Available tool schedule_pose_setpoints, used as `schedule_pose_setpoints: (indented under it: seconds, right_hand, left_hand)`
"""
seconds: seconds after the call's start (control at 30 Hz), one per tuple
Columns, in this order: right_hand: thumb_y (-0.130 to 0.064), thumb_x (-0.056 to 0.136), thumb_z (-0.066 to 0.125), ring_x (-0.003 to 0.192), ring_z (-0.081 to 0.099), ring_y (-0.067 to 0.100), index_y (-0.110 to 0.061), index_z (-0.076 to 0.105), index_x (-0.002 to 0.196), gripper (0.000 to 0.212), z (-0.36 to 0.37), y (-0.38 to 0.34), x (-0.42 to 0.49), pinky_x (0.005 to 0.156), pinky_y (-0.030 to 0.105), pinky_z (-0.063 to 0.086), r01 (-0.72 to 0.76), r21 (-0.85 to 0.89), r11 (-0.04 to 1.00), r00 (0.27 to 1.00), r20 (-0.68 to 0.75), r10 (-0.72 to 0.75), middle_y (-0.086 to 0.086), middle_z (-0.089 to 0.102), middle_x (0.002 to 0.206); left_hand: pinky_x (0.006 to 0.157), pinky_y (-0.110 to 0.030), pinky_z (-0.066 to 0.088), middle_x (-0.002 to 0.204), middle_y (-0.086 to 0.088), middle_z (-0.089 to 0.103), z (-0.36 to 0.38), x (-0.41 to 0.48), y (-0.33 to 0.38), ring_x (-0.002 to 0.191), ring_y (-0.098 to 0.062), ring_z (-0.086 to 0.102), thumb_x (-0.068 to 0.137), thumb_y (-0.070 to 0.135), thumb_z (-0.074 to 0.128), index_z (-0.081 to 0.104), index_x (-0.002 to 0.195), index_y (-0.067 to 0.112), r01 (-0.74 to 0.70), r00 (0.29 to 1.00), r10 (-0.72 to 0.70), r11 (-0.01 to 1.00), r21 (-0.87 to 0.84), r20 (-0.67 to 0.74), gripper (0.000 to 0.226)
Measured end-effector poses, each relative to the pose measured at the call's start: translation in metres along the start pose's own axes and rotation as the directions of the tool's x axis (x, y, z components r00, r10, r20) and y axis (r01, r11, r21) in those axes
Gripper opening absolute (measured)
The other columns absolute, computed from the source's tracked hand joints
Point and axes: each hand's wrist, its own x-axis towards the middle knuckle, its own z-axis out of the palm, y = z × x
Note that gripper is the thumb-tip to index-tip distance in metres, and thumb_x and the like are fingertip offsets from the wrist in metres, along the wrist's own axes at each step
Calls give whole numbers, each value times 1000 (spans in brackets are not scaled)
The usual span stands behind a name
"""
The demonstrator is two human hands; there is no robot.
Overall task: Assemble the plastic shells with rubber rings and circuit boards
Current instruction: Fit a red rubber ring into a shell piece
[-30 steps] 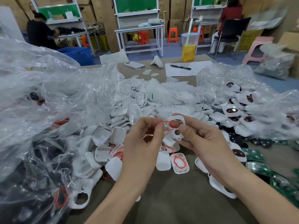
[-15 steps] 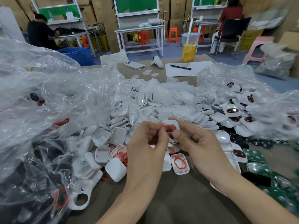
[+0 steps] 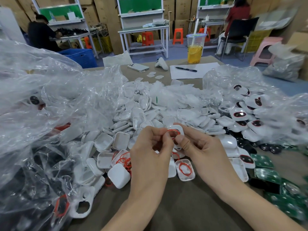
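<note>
Pinching red ring [image 3: 173, 132], left hand [image 3: 150, 152] grip (closed tight), right hand [image 3: 205, 152] clamping white shell [image 3: 181, 131]

A small factory assembly hall. Stacked cardboard boxes [image 3: 100, 12] line the back wall behind metal workbenches [image 3: 143, 29] with green panels, where seated workers [image 3: 41, 34] sit at upper left and upper right. White plastic shells [image 3: 141, 110] in bulk lie heaped on the near surface [image 3: 183, 205] between clear plastic bags [image 3: 50, 97].

Right hand [image 3: 205, 152] holds white shell [image 3: 177, 130]; left hand [image 3: 150, 152] pinches red rubber ring [image 3: 173, 131] at its rim, above table [image 3: 175, 205].
</note>
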Motion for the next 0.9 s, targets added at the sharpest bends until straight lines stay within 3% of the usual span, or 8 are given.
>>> schedule_pose_setpoints:
  seconds: [0.1,0.4,0.57,0.8,0.9]
  right_hand:
    - [-29,99,60,102,71,11,-46,73,106,23,0,4,-1,93,40,56,2,-74,997,1000,-8,-3,-11,76,103]
    - [-54,89,56,101,68,29,-49,71,107,24,1,6,-1,92,59,53,40,-137,990,999,-5,-41,1,75,101]
    - [-52,91,55,98,72,20,-50,70,109,24,0,7,-1,91,52,55,56,-151,987,998,7,-56,-3,76,100]
    - [-49,92,55,98,68,31,-49,71,109,23,-2,7,-1,90,59,53,70,-167,984,997,4,-71,4,75,98]
    - [-41,94,57,99,70,25,-49,71,108,22,-3,7,-2,90,50,56,81,-150,985,997,6,-81,-1,76,98]
  left_hand:
    - [66,-6,45,79,21,69,0,-1,-1,77,0,67,87,34,67,62,84,37,-19,1000,19,999,36,0,6]
    - [68,-7,46,79,18,71,-1,-1,-2,77,-1,68,88,30,70,65,84,33,25,999,-25,1000,9,20,7]
    - [69,-9,49,82,17,72,-2,-2,-4,81,-3,70,86,37,66,66,88,35,23,999,-23,1000,-8,32,2]
    - [69,-7,47,83,19,72,-2,-1,-4,80,1,69,87,32,69,67,90,35,-9,999,9,1000,-1,41,5]
    - [70,-7,48,84,19,72,-2,-2,-4,82,0,69,88,32,69,66,92,38,-23,999,23,1000,3,43,8]
